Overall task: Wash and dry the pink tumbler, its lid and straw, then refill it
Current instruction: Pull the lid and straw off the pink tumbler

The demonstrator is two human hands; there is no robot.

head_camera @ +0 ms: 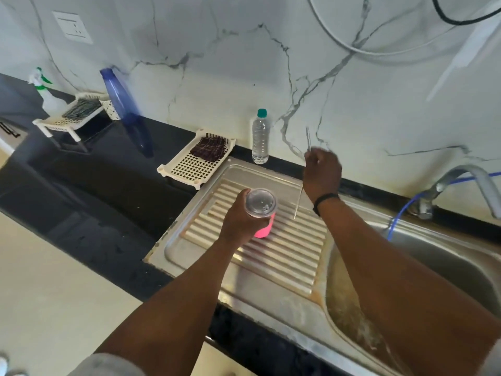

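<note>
Tabletop (89, 185): dark, glossy, running along the marble-patterned wall.
Sink unit (244, 299): stainless steel, set into the tabletop — ribbed drainboard on the left, basin (461, 270) on the right, brownish staining along the basin's near wall.
Tap (461, 175): mounted at the back rim of the basin, blue hose attached at its base.
Blue bottle (123, 109): tall, translucent, standing on the tabletop against the wall.
Perforated tray (189, 169): cream plastic, just left of the drainboard's far corner, dark checked cloth (208, 148) folded in its far end.
Water bottle (259, 137): clear, teal cap, upright at the wall behind the drainboard.
Left hand (240, 218): wrapped around the pink tumbler, fingers curled on its side.
Pink tumbler (263, 229): held upright over the middle of the drainboard; contact with the ribs cannot be told.
Lid (260, 202): clear, seated on the tumbler.
Right hand (322, 172): raised above the drainboard's far right part, well clear of the left, fingers pinching the straw; dark band on the wrist.
Straw (298, 202): thin, clear — upper end above the fingers, lower end hanging below the hand over the drainboard, apart from the tumbler.
</note>
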